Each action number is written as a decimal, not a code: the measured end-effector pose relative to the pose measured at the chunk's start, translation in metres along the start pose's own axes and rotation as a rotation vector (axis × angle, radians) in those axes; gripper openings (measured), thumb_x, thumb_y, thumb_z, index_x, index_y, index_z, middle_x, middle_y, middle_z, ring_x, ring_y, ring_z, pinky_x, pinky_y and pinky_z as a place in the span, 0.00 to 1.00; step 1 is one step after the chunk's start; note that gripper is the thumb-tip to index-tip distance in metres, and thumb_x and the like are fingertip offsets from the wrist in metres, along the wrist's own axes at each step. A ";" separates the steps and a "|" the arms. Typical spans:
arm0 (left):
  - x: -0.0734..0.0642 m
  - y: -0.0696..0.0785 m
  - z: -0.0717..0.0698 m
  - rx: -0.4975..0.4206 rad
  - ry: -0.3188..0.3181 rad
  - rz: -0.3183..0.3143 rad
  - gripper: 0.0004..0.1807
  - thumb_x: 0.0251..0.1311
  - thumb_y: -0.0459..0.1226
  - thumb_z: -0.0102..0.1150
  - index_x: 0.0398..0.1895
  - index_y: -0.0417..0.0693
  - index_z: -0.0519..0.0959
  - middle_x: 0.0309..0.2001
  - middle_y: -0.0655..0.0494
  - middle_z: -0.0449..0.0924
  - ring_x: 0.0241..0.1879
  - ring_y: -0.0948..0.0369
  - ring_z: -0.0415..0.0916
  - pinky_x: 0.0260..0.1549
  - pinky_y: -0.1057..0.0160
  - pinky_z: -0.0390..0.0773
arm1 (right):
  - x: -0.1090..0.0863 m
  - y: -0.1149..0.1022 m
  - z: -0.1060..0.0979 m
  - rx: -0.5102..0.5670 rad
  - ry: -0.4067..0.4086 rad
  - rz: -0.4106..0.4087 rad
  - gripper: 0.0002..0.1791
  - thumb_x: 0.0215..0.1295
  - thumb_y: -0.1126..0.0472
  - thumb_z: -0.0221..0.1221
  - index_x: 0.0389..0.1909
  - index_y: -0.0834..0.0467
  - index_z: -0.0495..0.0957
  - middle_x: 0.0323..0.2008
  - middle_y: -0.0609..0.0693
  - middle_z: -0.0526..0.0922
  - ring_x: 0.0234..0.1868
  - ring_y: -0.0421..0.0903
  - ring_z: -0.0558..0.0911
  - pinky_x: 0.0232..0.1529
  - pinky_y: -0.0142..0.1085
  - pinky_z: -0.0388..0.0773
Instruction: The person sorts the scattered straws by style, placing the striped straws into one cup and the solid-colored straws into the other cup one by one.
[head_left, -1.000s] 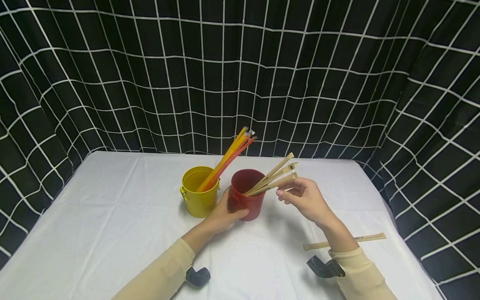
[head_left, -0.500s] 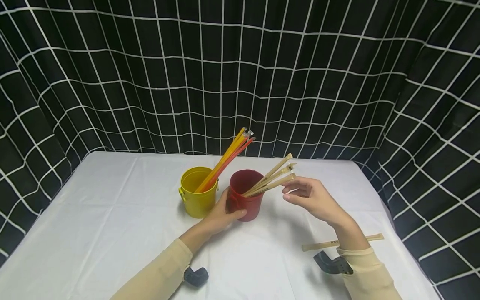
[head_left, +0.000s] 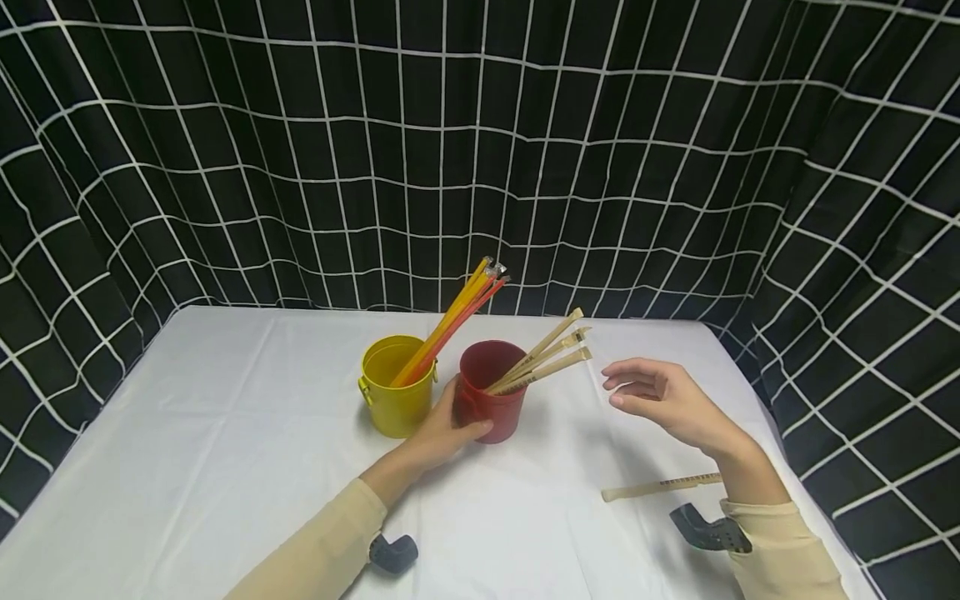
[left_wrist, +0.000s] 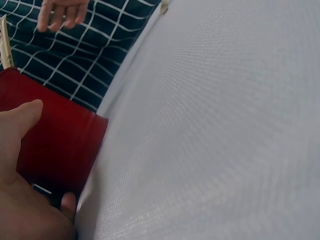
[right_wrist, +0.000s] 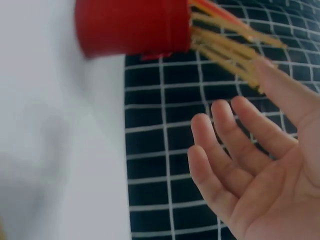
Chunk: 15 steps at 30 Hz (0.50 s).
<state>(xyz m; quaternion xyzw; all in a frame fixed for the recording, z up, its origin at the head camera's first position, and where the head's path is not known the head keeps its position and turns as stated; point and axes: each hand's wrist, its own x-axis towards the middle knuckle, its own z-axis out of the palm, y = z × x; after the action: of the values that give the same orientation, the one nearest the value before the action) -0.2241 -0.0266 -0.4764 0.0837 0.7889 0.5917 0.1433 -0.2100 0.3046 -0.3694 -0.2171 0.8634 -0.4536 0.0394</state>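
Note:
My left hand [head_left: 437,435] grips a small red bucket [head_left: 507,417] from its left side, thumb across the front wall; the left wrist view shows the thumb [left_wrist: 31,115] lying on the red wall. Several straws in tan paper wrappers [head_left: 546,363] lean out of this bucket to the right. Off to the right of their tips, my right hand [head_left: 675,407] is held above the table with nothing in it, its fingers loosely bent. In the right wrist view, the palm [right_wrist: 265,195] is bare and the fingers are spread. One more paper-wrapped straw [head_left: 637,490] lies on the cloth, partly hidden by the right forearm.
Just left of the red bucket stands a yellow bucket [head_left: 392,407] with several yellow and orange straws [head_left: 450,327] leaning right. A white cloth [head_left: 247,467] covers the table. Black fabric with a white grid [head_left: 420,150] hangs behind and at the sides.
My right hand has drawn back to the right, away from the tips of the paper-wrapped straws in the red bucket. The left hand keeps its hold on the bucket.

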 end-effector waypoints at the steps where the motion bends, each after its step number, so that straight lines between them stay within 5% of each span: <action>1: 0.000 0.000 0.000 0.001 0.004 -0.001 0.52 0.64 0.48 0.66 0.83 0.57 0.43 0.82 0.52 0.48 0.82 0.49 0.43 0.78 0.37 0.52 | -0.003 0.003 -0.002 -0.008 -0.009 -0.002 0.20 0.68 0.65 0.62 0.58 0.68 0.76 0.49 0.56 0.84 0.46 0.35 0.86 0.48 0.28 0.84; 6: 0.002 -0.001 -0.002 0.001 0.011 -0.010 0.52 0.63 0.48 0.66 0.83 0.57 0.43 0.82 0.52 0.48 0.82 0.49 0.43 0.77 0.37 0.52 | -0.021 0.024 -0.011 -0.011 -0.077 0.043 0.21 0.68 0.63 0.63 0.60 0.66 0.76 0.47 0.45 0.87 0.48 0.34 0.85 0.48 0.26 0.83; 15: -0.001 0.001 0.000 -0.006 0.009 -0.017 0.52 0.63 0.48 0.66 0.83 0.57 0.44 0.83 0.53 0.47 0.83 0.50 0.42 0.78 0.38 0.52 | -0.055 0.072 -0.028 0.007 -0.236 0.082 0.22 0.67 0.66 0.62 0.60 0.70 0.76 0.53 0.50 0.87 0.53 0.29 0.83 0.50 0.23 0.79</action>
<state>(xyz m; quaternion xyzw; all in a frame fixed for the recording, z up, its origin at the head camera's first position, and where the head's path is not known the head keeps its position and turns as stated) -0.2235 -0.0265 -0.4759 0.0740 0.7885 0.5930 0.1452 -0.1920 0.3846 -0.4179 -0.2334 0.8593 -0.4261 0.1600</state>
